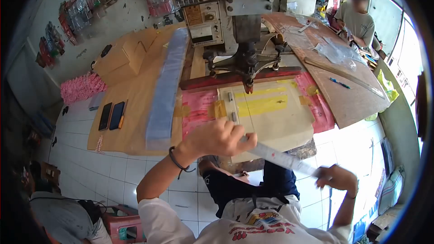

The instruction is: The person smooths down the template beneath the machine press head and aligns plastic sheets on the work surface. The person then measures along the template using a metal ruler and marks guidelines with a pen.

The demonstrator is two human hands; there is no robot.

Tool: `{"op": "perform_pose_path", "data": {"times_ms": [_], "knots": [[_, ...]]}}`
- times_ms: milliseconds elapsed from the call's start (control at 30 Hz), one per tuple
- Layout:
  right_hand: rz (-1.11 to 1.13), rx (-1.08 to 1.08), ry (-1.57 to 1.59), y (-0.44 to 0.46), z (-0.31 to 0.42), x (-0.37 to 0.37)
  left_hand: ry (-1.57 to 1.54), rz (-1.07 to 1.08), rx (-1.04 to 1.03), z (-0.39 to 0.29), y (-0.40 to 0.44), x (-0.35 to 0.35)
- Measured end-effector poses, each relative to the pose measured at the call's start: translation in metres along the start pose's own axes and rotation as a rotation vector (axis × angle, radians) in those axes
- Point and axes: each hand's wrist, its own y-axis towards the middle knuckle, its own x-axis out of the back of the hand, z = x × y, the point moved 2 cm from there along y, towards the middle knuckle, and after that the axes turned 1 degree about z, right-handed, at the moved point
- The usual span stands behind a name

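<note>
Clear plastic strip (285,159) is held stretched between the two hands, in front of the body and near the front edge of a cream board (282,124). One end is pinched between the thumb and curled fingers of the left hand (219,138), whose wrist is circled by a dark band (174,157). The other end is pinched by the bent fingers of the right hand (337,179), which is held lower and farther to the right. A small red mark can be seen on the strip.

The board is crossed by yellow bands (262,104) and flanked by pink sheets (199,99). Above it, a dark press head (247,58) is seen, with a long reddish bar (194,84) beneath it. To the left, a worktop (131,95) is occupied by a long stack of bluish plastic sheets (166,95), a cardboard box (118,65) and two phones (117,114). At the far right, another person (361,25) is seen beside a brown board (312,58), on which a blue pen (339,82) is laid.
</note>
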Motion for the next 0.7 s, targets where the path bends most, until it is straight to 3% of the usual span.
{"op": "perform_pose_path", "data": {"times_ms": [100,133,200,300,400,567,700], "knots": [[0.186,0.022,0.047,0.03,-0.013,-0.048,-0.22,0.109,-0.005,-0.007,-0.02,-0.055],[0.211,0.05,0.122,0.038,-0.014,-0.06,-0.274,0.108,0.087,-0.003,-0.024,-0.066],[0.056,0.068,0.311,0.05,0.002,-0.079,-0.392,0.11,0.262,0.008,-0.026,-0.083],[-0.055,-0.003,0.523,0.065,-0.005,-0.097,-0.752,0.112,0.728,0.005,-0.031,-0.089],[-0.137,-0.016,0.694,0.074,0.006,-0.103,-0.893,-0.006,0.952,-0.017,-0.038,-0.093],[-0.138,0.086,0.759,0.1,0.033,-0.081,-0.943,0.057,0.899,-0.06,-0.025,-0.093],[-0.037,0.041,0.813,0.117,0.054,-0.066,-0.888,0.07,0.835,-0.079,-0.009,-0.089]]}}
